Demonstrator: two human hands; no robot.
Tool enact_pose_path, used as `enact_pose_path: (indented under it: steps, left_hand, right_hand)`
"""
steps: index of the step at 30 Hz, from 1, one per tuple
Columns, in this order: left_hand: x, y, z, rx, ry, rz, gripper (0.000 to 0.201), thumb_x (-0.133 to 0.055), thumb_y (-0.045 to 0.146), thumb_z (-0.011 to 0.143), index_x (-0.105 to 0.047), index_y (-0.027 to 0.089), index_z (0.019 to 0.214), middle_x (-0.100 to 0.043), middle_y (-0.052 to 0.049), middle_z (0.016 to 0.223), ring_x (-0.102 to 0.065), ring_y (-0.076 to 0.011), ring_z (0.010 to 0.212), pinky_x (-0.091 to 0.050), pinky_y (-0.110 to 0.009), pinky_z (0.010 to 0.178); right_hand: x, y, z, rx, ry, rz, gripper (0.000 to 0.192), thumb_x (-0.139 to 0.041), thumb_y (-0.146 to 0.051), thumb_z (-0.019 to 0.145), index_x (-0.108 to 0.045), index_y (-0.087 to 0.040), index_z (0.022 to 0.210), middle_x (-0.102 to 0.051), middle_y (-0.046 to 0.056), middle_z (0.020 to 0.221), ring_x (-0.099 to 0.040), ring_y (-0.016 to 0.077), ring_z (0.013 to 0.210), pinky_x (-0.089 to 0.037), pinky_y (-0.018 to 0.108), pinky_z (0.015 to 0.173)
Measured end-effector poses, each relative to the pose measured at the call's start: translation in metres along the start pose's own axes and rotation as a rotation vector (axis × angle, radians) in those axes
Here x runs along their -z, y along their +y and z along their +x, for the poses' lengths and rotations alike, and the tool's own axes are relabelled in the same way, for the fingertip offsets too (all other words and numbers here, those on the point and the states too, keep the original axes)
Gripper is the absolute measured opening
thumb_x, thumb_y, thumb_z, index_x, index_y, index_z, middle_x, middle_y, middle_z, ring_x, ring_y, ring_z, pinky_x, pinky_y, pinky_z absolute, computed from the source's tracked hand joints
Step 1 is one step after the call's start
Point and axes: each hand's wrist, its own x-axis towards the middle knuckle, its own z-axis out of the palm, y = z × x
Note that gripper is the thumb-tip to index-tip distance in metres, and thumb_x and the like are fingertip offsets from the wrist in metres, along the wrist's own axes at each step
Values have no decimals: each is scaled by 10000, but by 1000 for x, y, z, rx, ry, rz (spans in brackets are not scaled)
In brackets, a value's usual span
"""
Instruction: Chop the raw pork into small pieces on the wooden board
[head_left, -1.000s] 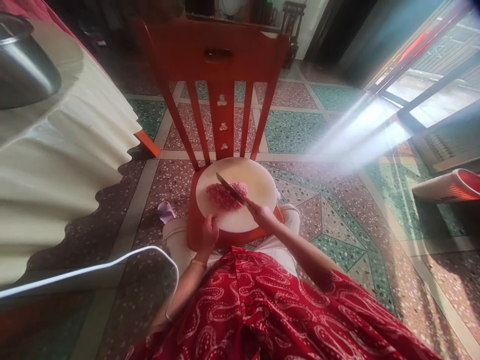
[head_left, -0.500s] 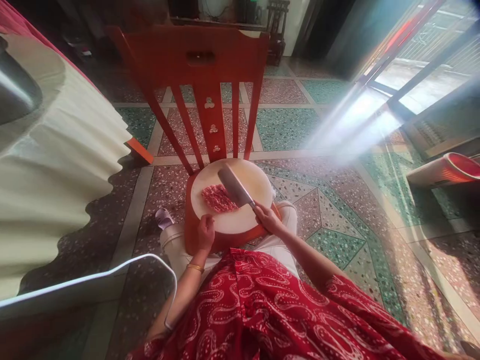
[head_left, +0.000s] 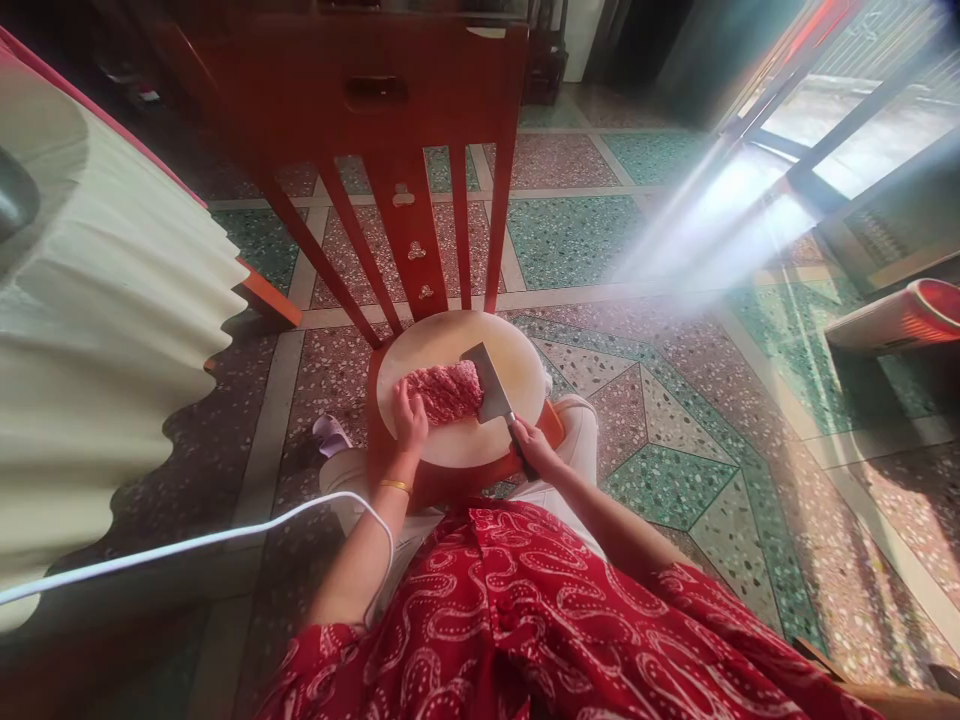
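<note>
Minced meat (head_left: 448,391) lies in a reddish mound on a round, pale chopping board (head_left: 517,350). My right hand (head_left: 534,448) is closed round the dark handle of a cleaver (head_left: 493,385). Its broad blade lies at the right edge of the mince, turned so its flat side shows. At the opposite end, my left hand (head_left: 410,416) touches the mince, with fingers extended along its left side. The board rests on the seat of a reddish-brown wooden chair (head_left: 409,230), between my legs.
A table with a pale draped cloth (head_left: 97,330) stands on the left. One white cable (head_left: 225,533) crosses toward my left arm. A lilac shoe (head_left: 330,436) shows beside the chair, and a light-coloured bin (head_left: 892,322) lies on the floor at right, near the bright doorway.
My left hand has moved forward from the board's near edge onto the mince. The cleaver has swung from above the mince down to its right side, and the mince looks more heaped.
</note>
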Motion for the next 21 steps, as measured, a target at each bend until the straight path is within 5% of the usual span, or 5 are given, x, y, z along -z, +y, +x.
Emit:
enact_pose_path:
  steps: [9,16,21]
  left_hand:
    - [-14,24,11,206,-54,30,706,-395,558,878,-352,57,1372,-266,-246,1482,-192,-307,1415,-169,-461,1157]
    - [-1,42,16,152,79,-126,594,-522,488,842,-407,174,1333,-443,-155,1395,-395,-236,1321,-284,-364,1118]
    - [9,54,16,308,132,-389,623,-533,517,832,-382,219,1358,-434,-122,1413,-393,-232,1326,-306,-358,1108]
  right_hand:
    - [-36,-23,21,-57,-207,140,534,-367,-616,863,-515,-211,1178,-399,-112,447,-391,80,325,-317,161,326]
    - [-78,-36,23,-105,-341,183,616,-384,-619,859,-436,-226,1330,-414,-108,444,-390,86,322,-308,169,318]
    - [-87,-54,14,-46,-341,175,752,-406,-652,803,-407,-164,1375,-349,-133,403,-330,76,307,-292,168,312]
